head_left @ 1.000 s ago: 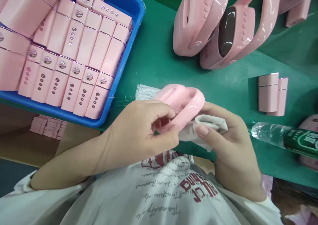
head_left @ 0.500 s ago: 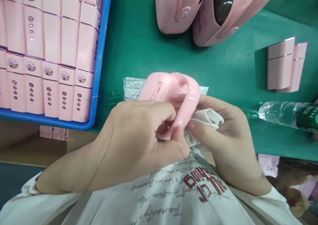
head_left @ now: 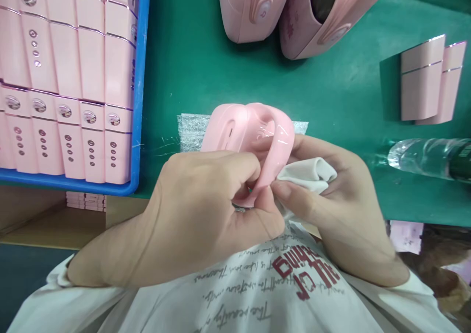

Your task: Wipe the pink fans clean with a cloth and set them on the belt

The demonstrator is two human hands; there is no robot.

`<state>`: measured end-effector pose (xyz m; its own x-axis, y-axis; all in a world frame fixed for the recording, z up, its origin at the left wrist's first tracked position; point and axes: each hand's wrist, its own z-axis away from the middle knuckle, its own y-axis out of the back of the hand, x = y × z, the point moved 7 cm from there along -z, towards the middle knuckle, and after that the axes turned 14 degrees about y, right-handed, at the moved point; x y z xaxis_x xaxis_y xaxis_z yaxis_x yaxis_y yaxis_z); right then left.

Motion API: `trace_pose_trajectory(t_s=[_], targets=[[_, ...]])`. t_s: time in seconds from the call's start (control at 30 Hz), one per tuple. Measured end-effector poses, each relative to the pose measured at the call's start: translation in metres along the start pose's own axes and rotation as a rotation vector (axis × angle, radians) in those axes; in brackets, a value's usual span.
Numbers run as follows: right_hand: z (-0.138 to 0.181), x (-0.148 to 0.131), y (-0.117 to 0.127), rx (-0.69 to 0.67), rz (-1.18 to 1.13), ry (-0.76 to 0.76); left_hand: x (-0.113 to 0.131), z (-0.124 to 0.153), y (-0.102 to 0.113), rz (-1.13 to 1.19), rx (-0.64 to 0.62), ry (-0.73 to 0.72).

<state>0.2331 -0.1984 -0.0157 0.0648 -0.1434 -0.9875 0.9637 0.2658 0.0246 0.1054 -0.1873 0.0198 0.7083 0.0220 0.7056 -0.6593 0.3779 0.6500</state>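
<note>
A glossy pink plastic housing with a loop-shaped handle (head_left: 280,139) and a narrow slot is held above the green table, just in front of my shirt. My left hand (head_left: 206,210) is closed around the lower end of the handle, its thumb and curled index finger pinching there. In my right hand (head_left: 331,205) lies a folded white cloth (head_left: 309,173), gripped between thumb and fingers against the handle's right side. The right fingers pass behind the handle, so their tips are partly hidden. A sheet of white foam wrap (head_left: 191,132) shows underneath the housing.
A blue crate (head_left: 137,127) packed with pink boxes (head_left: 91,146) stands at the left. Two larger pink devices (head_left: 245,14) are at the back. Towards the right are two pink boxes (head_left: 421,85) and a lying clear bottle (head_left: 423,159). Below the table's left edge is an open carton (head_left: 84,220).
The view has shifted slightly, so the crate sits farther left and the back devices higher. Both hands keep their hold; the right thumb has moved a little left along the handle.
</note>
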Motion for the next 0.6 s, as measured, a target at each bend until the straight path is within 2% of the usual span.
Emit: trace_pose_trajectory(t_s=[0.23,0.47,0.6], targets=[[-0.001,0.000,-0.002,-0.001,-0.049,-0.030,0.000,0.000,0.000,0.016,-0.035,0.009],[-0.002,0.003,0.002,0.067,0.049,0.019,-0.002,0.000,-0.002,-0.011,-0.031,0.011],[-0.004,0.014,-0.001,0.043,-0.062,-0.012,-0.004,-0.002,-0.001,0.028,-0.035,0.036]])
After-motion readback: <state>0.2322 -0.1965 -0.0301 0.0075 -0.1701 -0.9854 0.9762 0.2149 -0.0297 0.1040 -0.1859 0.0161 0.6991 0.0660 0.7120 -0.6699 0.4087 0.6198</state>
